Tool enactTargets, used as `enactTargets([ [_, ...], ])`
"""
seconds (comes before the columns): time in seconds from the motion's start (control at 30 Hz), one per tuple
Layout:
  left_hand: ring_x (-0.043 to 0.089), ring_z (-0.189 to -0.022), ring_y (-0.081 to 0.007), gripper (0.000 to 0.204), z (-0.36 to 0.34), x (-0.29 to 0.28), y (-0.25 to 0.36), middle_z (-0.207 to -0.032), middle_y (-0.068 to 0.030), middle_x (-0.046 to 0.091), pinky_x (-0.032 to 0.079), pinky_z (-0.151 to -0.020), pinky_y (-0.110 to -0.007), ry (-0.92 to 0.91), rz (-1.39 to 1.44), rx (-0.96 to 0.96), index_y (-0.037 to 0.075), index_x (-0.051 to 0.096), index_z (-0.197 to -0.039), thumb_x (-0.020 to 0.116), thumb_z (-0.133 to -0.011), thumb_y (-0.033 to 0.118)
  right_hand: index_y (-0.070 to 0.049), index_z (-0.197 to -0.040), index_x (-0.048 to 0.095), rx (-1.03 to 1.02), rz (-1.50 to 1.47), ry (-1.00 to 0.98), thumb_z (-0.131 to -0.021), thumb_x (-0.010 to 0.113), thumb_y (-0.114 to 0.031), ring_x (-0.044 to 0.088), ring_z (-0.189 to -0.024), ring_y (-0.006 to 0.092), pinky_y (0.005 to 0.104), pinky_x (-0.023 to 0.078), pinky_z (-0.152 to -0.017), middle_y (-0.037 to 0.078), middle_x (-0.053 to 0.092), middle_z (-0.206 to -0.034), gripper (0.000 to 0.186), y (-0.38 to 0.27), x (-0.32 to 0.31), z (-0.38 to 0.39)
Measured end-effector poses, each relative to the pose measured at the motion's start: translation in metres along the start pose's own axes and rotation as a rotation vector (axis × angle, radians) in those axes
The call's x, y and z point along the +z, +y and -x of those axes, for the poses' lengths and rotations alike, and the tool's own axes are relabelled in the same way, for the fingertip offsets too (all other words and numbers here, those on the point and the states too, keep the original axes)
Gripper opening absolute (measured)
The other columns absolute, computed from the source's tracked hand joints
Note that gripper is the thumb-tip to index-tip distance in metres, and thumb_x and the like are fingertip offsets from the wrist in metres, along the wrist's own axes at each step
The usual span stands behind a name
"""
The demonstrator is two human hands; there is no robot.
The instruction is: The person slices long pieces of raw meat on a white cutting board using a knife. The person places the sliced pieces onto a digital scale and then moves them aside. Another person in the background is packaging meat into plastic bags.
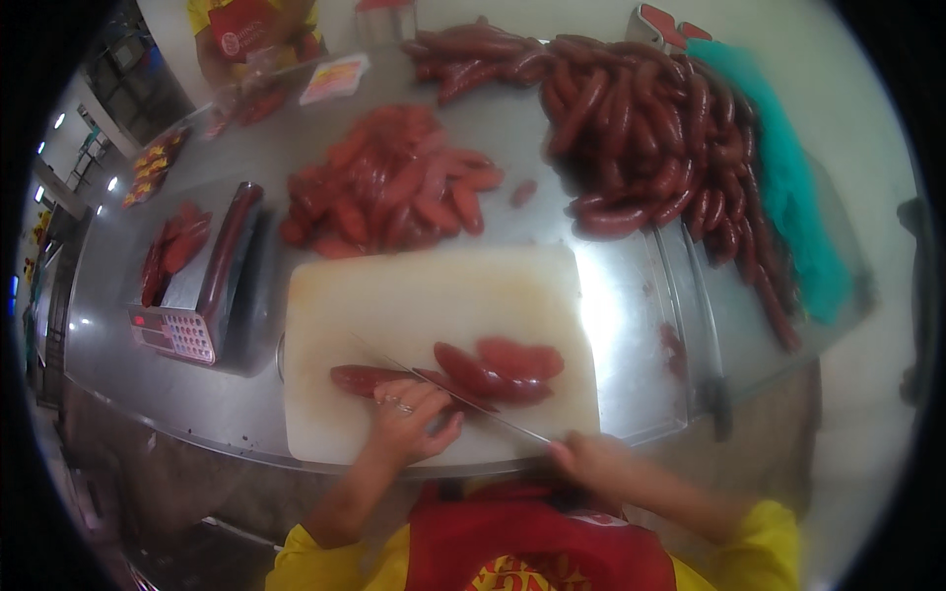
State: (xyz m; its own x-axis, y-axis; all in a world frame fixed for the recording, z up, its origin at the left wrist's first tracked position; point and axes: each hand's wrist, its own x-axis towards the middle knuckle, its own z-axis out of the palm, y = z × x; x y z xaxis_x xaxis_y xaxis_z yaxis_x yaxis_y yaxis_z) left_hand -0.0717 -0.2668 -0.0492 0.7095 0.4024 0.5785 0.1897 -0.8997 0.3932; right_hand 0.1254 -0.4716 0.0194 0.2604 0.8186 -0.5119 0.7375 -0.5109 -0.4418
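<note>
On the white cutting board (434,286), my left hand (406,422) presses its fingers down on a dark red sausage (357,379). A ring shows on one finger. My right hand (596,465) grips a long knife (507,426) by its handle, which the fingers hide. The thin blade slants up and left across the sausage, close by my left fingertips. Whether the edge has gone into the sausage I cannot tell. Just right of the blade lie a few sausage pieces (493,374), touching one another.
Beyond the board is a pile of cut sausage pieces (389,182). A large heap of linked sausages (641,128) lies at the back right beside a green plastic bag (783,187). A scale (177,330) carrying sausages stands left. Another person (251,39) is across the table.
</note>
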Motion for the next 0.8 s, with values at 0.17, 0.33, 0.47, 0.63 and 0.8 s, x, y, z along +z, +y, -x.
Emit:
enactTargets([
  [0.17,0.051,-0.088,-0.0241,0.031,0.000,-0.011,-0.004,-0.092,-0.0018,0.056,0.038,-0.080,-0.037,0.024,-0.064,0.086,0.015,0.062,-0.087,0.078,-0.060,0.017,0.001,-0.090,0.058,-0.239,-0.110,0.203,-0.097,0.040,-0.050,0.063,-0.064,0.0442,0.0506,0.052,-0.059,0.024,0.062,-0.065,0.055,-0.030,0.017,-0.051],
  [0.33,0.052,-0.090,-0.0252,0.030,0.006,-0.025,-0.019,-0.093,-0.0044,0.056,0.040,-0.081,-0.038,0.059,-0.078,0.013,0.013,0.062,-0.086,0.077,-0.061,0.017,-0.003,-0.097,0.058,0.065,0.041,-0.028,-0.096,0.042,-0.052,0.062,-0.060,0.0455,0.0532,0.050,-0.056,0.024,0.061,-0.061,0.051,-0.001,-0.023,0.039],
  [0.47,0.054,-0.091,-0.0252,0.030,0.007,-0.026,-0.023,-0.094,-0.0052,0.057,0.039,-0.081,-0.038,0.026,-0.027,0.002,0.012,0.062,-0.088,0.076,-0.062,0.018,-0.002,-0.101,0.057,0.034,0.035,-0.064,-0.096,0.043,-0.050,0.062,-0.059,0.0455,0.0526,0.050,-0.055,0.024,0.062,-0.062,0.050,0.004,-0.036,0.067],
  [0.63,0.053,-0.089,-0.0251,0.029,0.004,-0.026,-0.023,-0.091,-0.0041,0.057,0.039,-0.080,-0.037,0.023,0.011,-0.007,0.013,0.062,-0.085,0.076,-0.061,0.016,0.001,-0.096,0.060,-0.142,-0.020,0.054,-0.098,0.041,-0.047,0.063,-0.065,0.0451,0.0504,0.052,-0.060,0.026,0.063,-0.066,0.051,-0.033,0.003,-0.022],
  [0.8,0.052,-0.087,-0.0255,0.028,0.006,-0.032,-0.028,-0.090,-0.0033,0.057,0.040,-0.079,-0.037,0.017,0.002,0.023,0.013,0.062,-0.085,0.075,-0.060,0.012,0.000,-0.090,0.061,-0.192,-0.140,0.121,-0.097,0.043,-0.047,0.063,-0.065,0.0443,0.0513,0.051,-0.059,0.025,0.062,-0.066,0.051,-0.052,0.011,-0.054],
])
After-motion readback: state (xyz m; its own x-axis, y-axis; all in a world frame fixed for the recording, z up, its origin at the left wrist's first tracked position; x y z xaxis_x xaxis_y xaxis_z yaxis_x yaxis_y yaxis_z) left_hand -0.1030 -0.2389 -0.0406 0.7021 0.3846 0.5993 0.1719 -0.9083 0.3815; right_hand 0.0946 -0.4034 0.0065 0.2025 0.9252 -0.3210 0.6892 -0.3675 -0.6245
